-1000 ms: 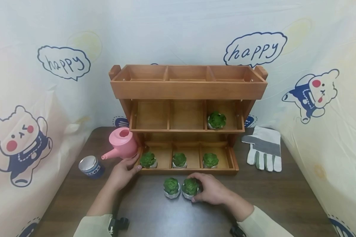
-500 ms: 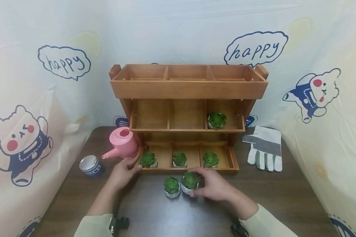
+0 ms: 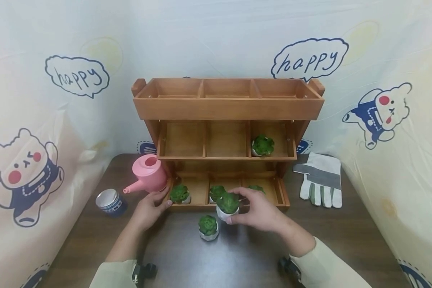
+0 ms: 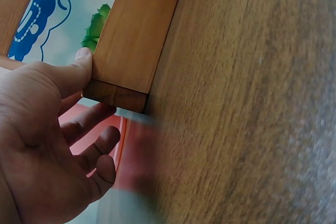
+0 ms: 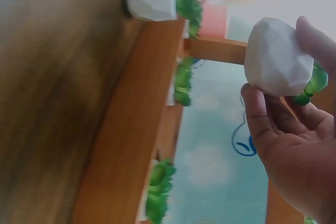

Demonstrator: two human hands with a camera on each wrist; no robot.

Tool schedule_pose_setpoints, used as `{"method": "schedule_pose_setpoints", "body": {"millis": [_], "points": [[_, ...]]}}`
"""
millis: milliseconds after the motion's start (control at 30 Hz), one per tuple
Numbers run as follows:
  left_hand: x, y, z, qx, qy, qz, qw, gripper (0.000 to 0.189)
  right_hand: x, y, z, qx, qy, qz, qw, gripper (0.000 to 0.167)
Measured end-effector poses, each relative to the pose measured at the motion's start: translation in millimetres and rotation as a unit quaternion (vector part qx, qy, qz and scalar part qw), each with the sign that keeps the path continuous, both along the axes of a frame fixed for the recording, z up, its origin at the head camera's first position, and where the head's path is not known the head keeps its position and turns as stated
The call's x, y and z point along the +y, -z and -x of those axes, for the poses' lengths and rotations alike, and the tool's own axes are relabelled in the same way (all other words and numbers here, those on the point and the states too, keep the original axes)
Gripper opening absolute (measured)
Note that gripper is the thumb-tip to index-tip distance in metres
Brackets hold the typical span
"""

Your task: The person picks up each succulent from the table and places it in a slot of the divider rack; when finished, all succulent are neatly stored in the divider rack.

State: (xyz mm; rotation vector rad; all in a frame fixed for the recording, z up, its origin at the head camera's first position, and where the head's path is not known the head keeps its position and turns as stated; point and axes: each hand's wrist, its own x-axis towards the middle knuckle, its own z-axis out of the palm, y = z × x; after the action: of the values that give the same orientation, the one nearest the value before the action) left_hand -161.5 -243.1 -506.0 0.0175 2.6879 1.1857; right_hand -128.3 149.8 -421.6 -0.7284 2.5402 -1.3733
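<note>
My right hand holds a small potted succulent in a white faceted pot, raised off the table in front of the lowest tier. In the right wrist view its white pot sits between thumb and fingers. My left hand grips the lower left corner of a three-tier wooden plant shelf. The left wrist view has the thumb on the corner board, with fingers at its end. Another potted succulent stands on the table between my hands. The lowest tier bears three succulents, one partly hidden by my right hand.
A potted succulent sits in the middle tier's right compartment. Left of the shelf are a pink watering can and several stacked blue-and-white tins. A work glove lies to the right. A printed cloth hangs behind.
My right hand has lifted the potted succulent off the table and carried it up and slightly left toward the lowest tier. The left hand has stayed at the shelf corner.
</note>
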Motion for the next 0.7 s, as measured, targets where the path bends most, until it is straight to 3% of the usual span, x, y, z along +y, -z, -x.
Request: {"method": "schedule_pose_setpoints", "body": {"millis": [367,700], "points": [[0.1,-3.3,1.1,0.008,0.002,0.004,1.0000,0.073,-1,-32.3,13.7,0.033,0.025,-0.016,0.9990,0.068],[-0.3,-0.4,1.0,0.007,0.006,0.004,0.9999,0.073,-3,-52.8,26.5,0.045,0.042,0.025,0.9978,0.065]]}}
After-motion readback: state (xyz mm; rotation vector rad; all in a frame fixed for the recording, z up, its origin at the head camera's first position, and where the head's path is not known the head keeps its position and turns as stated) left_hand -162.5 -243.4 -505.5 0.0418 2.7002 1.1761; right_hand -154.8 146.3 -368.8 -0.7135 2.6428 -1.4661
